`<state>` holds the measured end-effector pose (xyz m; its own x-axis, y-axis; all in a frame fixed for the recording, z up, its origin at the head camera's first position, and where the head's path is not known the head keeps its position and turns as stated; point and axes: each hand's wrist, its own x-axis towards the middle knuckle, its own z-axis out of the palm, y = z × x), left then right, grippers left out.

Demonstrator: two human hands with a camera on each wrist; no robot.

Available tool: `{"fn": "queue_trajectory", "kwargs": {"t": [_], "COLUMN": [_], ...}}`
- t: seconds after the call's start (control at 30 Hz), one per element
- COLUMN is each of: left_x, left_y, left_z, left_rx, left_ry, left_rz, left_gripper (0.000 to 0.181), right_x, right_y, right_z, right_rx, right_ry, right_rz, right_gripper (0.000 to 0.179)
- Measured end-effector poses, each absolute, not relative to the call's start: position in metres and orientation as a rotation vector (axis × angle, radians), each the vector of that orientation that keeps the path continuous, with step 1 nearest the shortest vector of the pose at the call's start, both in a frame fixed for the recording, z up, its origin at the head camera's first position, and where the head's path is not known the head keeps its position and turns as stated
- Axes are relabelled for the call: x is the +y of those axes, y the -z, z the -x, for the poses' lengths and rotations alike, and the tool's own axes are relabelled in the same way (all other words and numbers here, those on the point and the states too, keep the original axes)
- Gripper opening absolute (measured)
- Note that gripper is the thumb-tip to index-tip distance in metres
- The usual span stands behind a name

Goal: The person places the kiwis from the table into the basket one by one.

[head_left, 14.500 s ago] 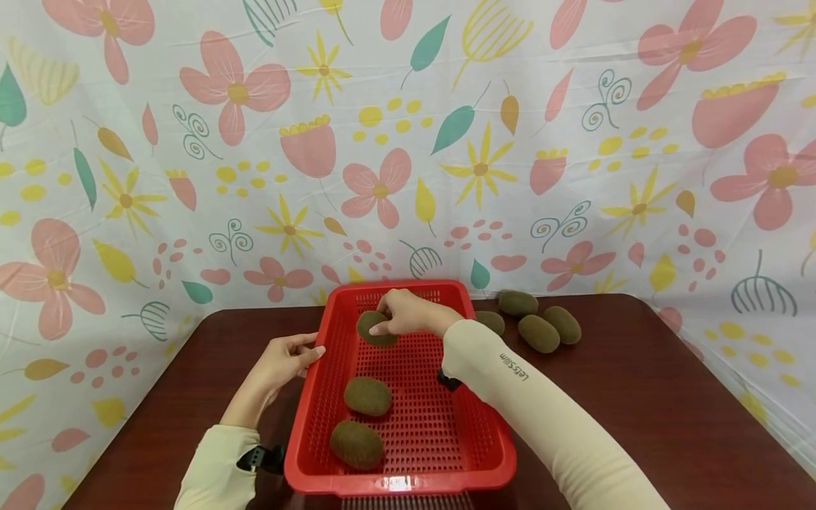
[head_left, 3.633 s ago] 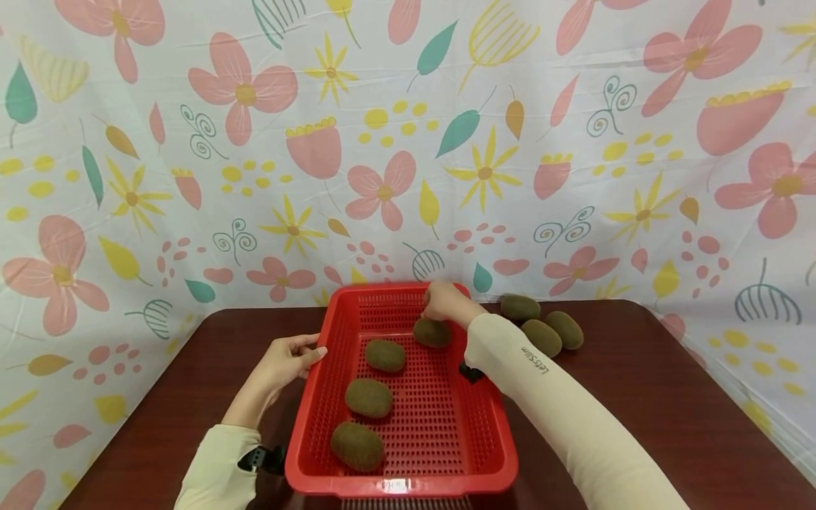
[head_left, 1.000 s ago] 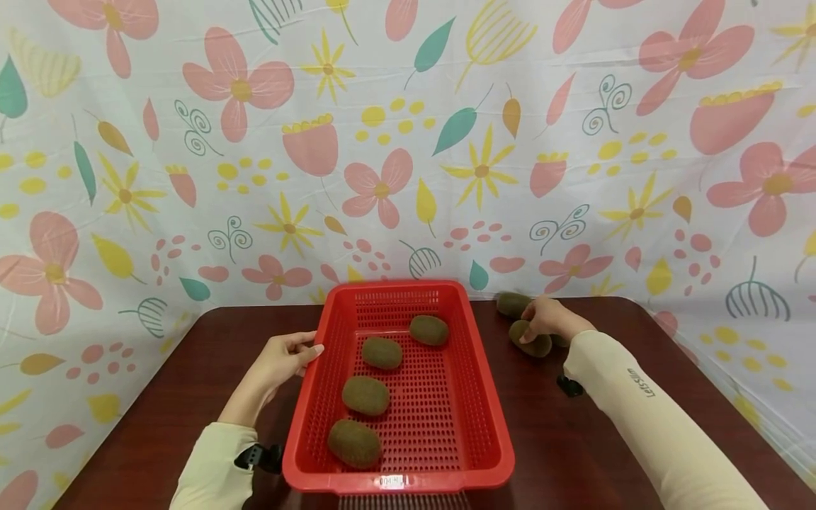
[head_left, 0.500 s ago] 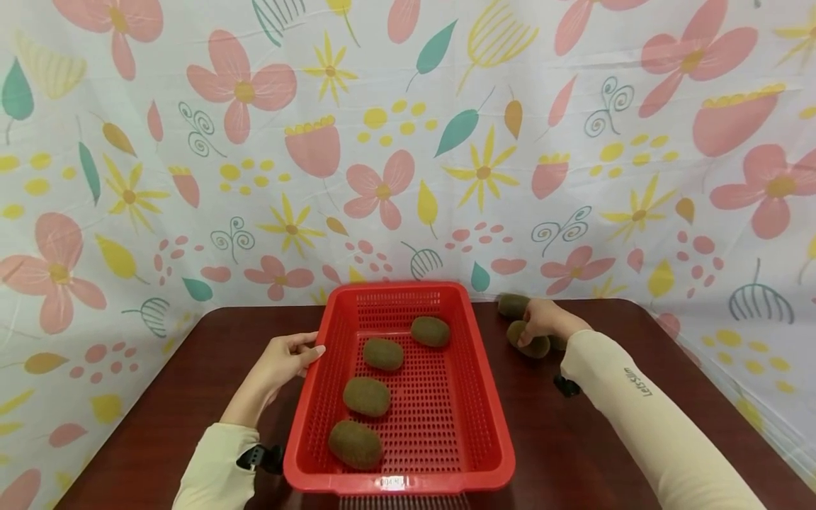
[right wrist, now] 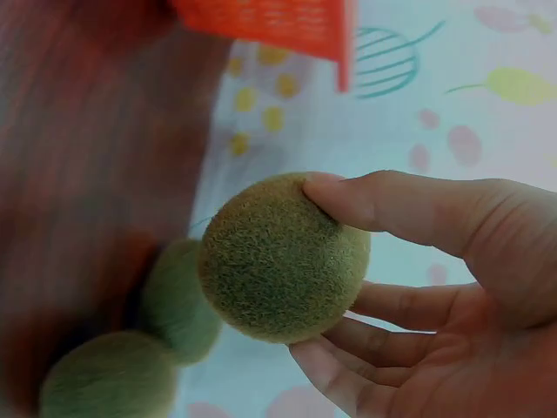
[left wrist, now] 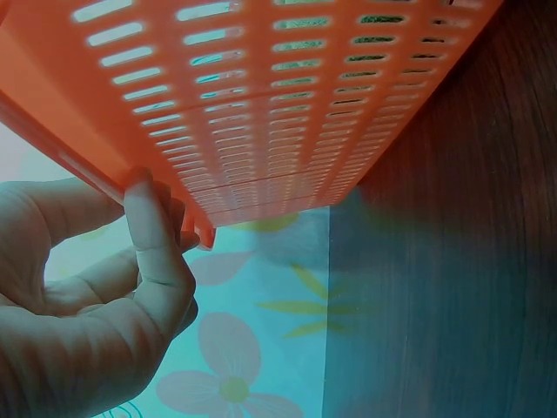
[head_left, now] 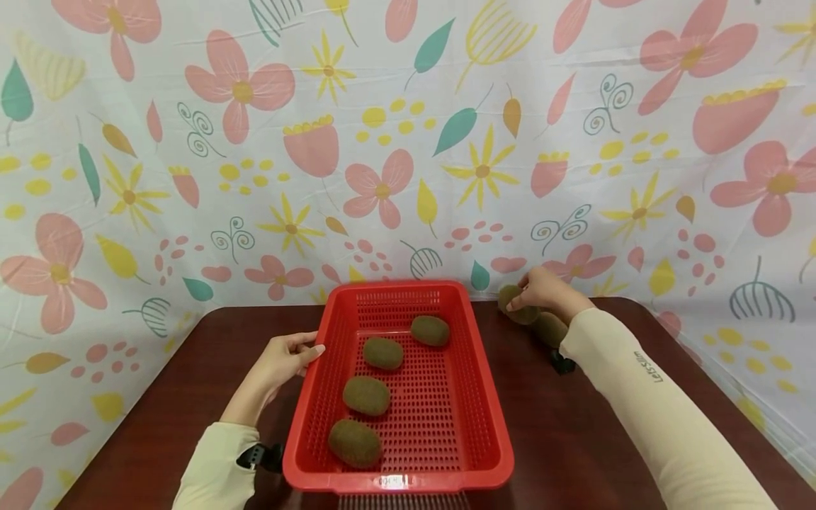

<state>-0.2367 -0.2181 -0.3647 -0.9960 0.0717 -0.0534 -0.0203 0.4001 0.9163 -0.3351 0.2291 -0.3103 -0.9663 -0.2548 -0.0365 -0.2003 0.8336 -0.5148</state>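
Floral backdrop [head_left: 382, 106] hanging | left hand [head_left: 285, 361]: we are pinching the red basket [head_left: 319, 483] | right hand [head_left: 546, 290]: we are gripping a kiwi [right wrist: 274, 266]

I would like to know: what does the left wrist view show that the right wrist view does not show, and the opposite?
Only the left wrist view: the left hand gripping the basket rim, and the slotted wall up close; something green behind a few slots is too broken up to name.

Only the right wrist view: the right hand holding a kiwi, with two more kiwis close by.

Both: part of the red basket, the dark table and the patterned cloth.
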Motion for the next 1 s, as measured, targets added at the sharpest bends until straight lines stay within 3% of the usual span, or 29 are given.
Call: {"fn": "queue_trajectory", "kwargs": {"t": [0.03, 0.5, 1.0], "left_x": [-0.218, -0.218, -0.219], "left_y": [0.365, 0.362, 0.365], "left_z": [0.237, 0.239, 0.239], "left_rx": [2.552, 2.541, 2.543], "left_ry": [-1.677, -1.673, -1.674], "left_rz": [-0.046, -0.061, -0.037], "left_gripper": [0.048, 0.049, 0.048], "right_x": [0.227, 0.167, 0.097], "right_y": [0.306, 0.258, 0.257], "right_z": [0.334, 0.325, 0.321], "right_rx": [2.930, 3.025, 2.893], "right_ry": [0.797, 0.812, 0.880], "right_rz": [0.380, 0.416, 0.547], "right_gripper": [0.046, 0.050, 0.058]}}
